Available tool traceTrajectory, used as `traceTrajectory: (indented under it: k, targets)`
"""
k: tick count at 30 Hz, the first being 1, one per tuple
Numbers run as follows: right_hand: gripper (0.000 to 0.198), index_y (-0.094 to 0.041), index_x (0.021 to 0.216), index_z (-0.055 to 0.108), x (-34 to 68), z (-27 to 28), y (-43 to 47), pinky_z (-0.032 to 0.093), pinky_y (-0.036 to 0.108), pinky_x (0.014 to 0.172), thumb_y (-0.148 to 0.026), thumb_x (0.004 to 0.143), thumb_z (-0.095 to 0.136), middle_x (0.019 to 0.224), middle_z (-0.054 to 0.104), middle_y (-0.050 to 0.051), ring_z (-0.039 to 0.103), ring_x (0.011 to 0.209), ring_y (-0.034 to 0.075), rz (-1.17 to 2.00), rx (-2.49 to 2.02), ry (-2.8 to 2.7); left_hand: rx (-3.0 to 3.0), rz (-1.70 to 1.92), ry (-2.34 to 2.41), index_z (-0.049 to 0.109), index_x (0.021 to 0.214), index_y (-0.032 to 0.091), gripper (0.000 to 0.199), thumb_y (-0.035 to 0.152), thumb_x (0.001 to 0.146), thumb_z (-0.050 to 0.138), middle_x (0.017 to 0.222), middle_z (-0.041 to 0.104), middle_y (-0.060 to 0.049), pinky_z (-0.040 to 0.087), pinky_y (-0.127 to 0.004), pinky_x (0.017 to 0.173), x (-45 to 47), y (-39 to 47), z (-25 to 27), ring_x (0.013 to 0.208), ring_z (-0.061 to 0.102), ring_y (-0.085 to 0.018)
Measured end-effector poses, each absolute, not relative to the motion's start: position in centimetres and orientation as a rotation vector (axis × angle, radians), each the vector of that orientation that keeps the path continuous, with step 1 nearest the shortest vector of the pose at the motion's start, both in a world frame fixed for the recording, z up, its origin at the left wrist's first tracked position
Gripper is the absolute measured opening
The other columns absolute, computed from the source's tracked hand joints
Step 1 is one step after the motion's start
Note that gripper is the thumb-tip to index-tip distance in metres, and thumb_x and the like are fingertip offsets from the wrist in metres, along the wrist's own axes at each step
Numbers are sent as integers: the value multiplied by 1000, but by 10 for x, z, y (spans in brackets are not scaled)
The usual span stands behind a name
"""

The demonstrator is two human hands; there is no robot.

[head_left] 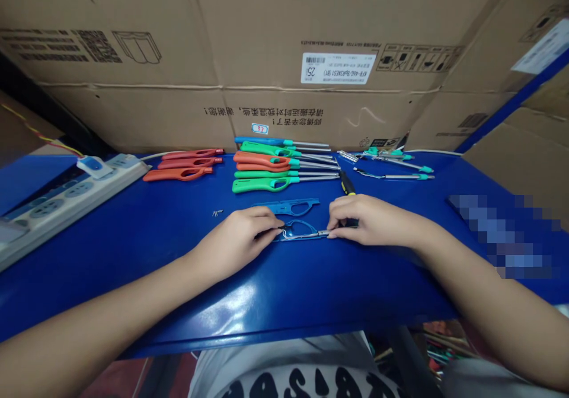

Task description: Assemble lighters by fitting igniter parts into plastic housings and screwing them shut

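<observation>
A blue lighter handle half-shell (304,226) lies on the table between my hands, with pale wires and a metal tube (320,233) along it. My left hand (249,238) is closed in a pinch at the shell's left end, on a small black part (281,227) mostly covered by the fingers. At the other end, my right hand (368,220) pinches the metal tube between thumb and fingers. Just behind rests a second blue half-shell (276,207). A black and yellow screwdriver (346,183) lies beyond my right hand, partly hidden by it.
Several assembled lighters (262,184) are stacked at the back middle, with red handles (178,174) to their left. Wired metal tubes (402,177) lie back right. Small screws (217,213) sit left. A power strip (75,193) borders the left; a cardboard box (267,77) walls the back.
</observation>
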State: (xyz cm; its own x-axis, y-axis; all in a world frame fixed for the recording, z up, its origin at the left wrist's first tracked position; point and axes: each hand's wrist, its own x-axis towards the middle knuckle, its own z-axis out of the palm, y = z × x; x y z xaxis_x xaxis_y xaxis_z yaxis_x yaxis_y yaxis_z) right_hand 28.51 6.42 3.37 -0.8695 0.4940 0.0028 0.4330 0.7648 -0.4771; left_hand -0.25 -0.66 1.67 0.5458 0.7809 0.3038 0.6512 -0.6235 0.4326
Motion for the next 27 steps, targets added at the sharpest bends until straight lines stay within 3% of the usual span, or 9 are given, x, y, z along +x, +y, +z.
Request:
traceTrajectory:
  k: [13, 21, 24, 27]
  targets:
    - [16, -18, 87, 71, 280, 37, 53, 44, 28, 71, -22, 97, 58, 89, 68, 5, 65, 81, 17, 535, -806, -2951, 2515, 652, 1231, 77, 109, 16, 21, 14, 97, 60, 98, 75, -6, 59, -31, 83, -4, -6, 15, 88, 72, -19]
    - [26, -15, 79, 68, 265, 48, 34, 30, 29, 61, -14, 99, 51, 81, 65, 5, 57, 67, 15, 103, -918, -3160, 2531, 634, 1242, 77, 109, 15, 21, 14, 97, 60, 98, 74, -6, 57, -31, 83, -3, -6, 13, 89, 71, -20]
    - [27, -15, 77, 67, 265, 48, 35, 30, 29, 60, -13, 99, 51, 80, 64, 5, 55, 65, 14, 142, -933, -3152, 2553, 619, 1239, 77, 110, 15, 22, 15, 98, 59, 95, 73, -6, 57, -31, 81, -2, -6, 14, 87, 71, -19]
    - [21, -14, 81, 68, 271, 44, 44, 37, 27, 65, -16, 97, 56, 84, 65, 5, 59, 72, 15, 358, -899, -3031, 2545, 591, 1278, 77, 110, 15, 21, 15, 98, 60, 95, 72, -6, 57, -31, 80, -1, -7, 15, 86, 70, -19]
